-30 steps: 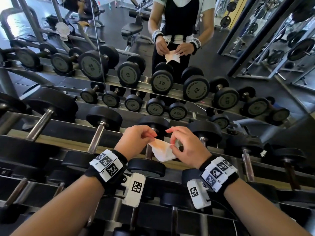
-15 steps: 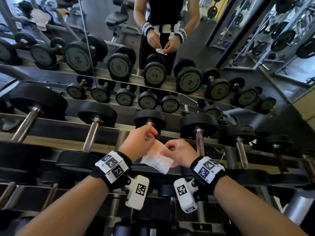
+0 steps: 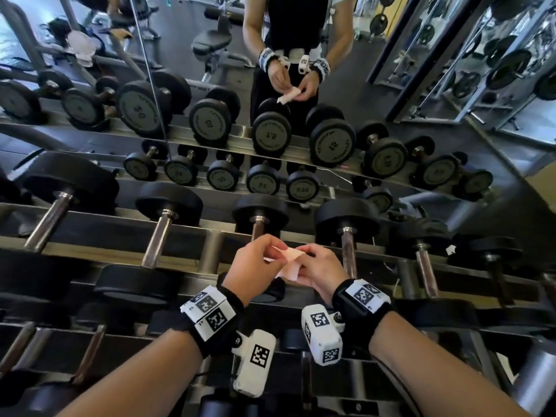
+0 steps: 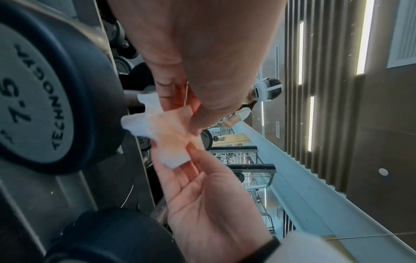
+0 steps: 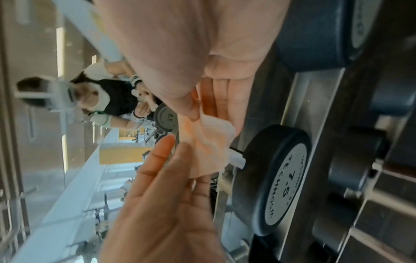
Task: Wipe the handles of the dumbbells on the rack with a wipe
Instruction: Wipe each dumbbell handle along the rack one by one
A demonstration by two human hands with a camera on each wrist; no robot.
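Note:
A crumpled white wipe with an orange stain hangs between my two hands over the rack. My left hand pinches its left edge between thumb and fingers. My right hand pinches the right edge. In the left wrist view the left hand nips the wipe. In the right wrist view the right hand holds the wipe. Black dumbbells with chrome handles lie in a row on the rack. One handle sits just beyond my hands, untouched. A 7.5 dumbbell is close by.
A mirror behind the rack reflects the person and more dumbbells. A lower tier of dumbbells lies under my wrists. Weight machines stand at the right.
Both hands kept hold of the wipe, drew closer together and bunched it smaller. They sank slightly toward the rack, and the head view shifted.

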